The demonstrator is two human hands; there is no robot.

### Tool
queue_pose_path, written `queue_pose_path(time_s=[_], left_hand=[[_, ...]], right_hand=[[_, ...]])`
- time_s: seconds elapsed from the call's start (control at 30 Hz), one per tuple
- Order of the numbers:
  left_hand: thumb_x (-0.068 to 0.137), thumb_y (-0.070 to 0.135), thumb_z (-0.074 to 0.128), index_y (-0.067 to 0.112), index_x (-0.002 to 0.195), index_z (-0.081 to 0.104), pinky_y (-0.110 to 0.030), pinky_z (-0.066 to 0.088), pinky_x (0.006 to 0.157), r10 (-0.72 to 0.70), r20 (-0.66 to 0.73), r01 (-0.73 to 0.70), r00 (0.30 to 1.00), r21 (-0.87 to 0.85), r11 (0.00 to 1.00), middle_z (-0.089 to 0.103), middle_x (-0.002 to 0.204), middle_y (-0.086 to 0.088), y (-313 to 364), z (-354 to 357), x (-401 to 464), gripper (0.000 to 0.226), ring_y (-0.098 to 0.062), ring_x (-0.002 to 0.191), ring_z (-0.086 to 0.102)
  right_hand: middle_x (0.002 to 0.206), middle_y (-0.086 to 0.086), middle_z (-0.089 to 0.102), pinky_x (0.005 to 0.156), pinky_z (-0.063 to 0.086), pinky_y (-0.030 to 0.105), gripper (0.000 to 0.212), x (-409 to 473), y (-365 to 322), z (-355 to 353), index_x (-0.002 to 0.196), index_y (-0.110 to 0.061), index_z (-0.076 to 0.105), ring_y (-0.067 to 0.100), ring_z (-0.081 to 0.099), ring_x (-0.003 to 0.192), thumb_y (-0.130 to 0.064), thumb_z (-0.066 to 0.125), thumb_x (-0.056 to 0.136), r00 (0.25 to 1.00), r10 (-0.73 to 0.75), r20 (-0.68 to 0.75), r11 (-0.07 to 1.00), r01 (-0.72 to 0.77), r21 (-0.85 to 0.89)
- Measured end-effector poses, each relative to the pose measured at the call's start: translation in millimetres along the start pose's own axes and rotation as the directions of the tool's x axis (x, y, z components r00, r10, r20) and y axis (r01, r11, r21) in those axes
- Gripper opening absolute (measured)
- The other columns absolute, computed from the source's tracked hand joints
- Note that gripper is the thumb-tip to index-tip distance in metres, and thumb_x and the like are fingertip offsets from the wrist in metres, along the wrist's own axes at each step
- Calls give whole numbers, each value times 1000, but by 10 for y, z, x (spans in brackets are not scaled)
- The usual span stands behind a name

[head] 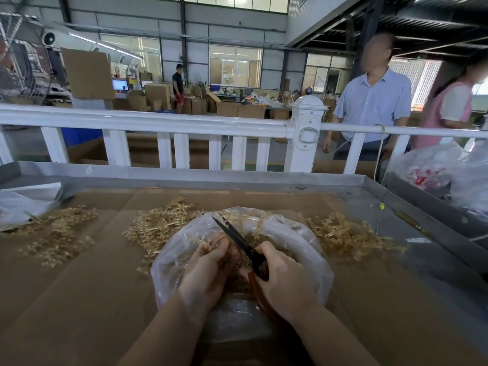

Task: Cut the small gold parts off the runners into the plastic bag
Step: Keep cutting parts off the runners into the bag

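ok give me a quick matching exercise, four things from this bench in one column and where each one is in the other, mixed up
Things:
1. scissors
2. runner
3. plastic bag
4. white railing

Places:
A. behind the bench
B. in the right hand
C. under both hands, on the cardboard
D. in the left hand

Pairs: 1-B, 2-D, 3-C, 4-A

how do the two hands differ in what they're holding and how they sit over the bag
The left hand pinches a gold runner; the right hand grips the scissors. The left hand's fingers bunch at the runner; the right hand's wrap the red handle. Both sit over the open plastic bag.
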State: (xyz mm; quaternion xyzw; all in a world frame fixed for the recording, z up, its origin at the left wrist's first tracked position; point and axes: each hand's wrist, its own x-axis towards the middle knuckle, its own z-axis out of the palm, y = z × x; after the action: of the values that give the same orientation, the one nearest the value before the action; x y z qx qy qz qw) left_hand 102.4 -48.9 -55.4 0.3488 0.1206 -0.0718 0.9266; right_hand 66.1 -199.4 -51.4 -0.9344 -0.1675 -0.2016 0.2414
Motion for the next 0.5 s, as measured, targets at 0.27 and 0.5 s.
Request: queue_pose_path(time_s=[0.27,0.5], left_hand=[[76,-2,53,-4,113,63,-36,51,84,23,181,-46,983,124,991,67,109,-21,17,-52,-65,39,-29,93,68],[87,23,51,-9,131,50,-44,45,100,41,264,-72,964,106,992,56,130,-28,16,-42,-93,54,-37,122,55]], right_hand=[[95,-14,61,62,33,2,23,-18,15,10,103,-34,47,0,57,87,-50,56,88,1000,30,-4,999,-30,-37],[84,-19,55,62,34,2,28,-86,25,14,94,-39,44,-3,46,77,-60,56,80,999,-10,-36,1000,10,1]])
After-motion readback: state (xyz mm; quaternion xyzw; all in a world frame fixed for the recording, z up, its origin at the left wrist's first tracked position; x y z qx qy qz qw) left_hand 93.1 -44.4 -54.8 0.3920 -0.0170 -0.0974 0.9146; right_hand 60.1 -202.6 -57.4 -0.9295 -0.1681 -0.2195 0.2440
